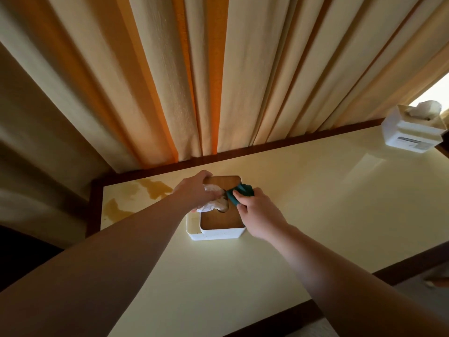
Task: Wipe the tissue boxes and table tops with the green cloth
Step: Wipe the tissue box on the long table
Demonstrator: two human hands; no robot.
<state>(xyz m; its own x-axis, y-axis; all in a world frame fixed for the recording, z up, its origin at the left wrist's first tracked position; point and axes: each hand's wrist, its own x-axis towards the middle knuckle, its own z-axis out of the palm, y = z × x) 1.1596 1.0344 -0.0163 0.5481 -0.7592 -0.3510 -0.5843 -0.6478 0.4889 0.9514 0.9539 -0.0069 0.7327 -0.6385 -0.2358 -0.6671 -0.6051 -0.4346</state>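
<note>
On the worktop [279, 190], the right hand [257, 212] pinches the green cloth [239, 192] against the tissue box [218, 222] lid; the left hand [194, 190] grips the box's far corner.

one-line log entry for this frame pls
step: wiping near tissue box lid | right hand: grips green cloth on lid | left hand: on tissue | far tissue box: untouched

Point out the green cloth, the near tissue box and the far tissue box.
green cloth [239, 192], head view, bunched middle.
near tissue box [218, 233], head view, white front wall.
far tissue box [398, 128], head view, white side wall.
</note>
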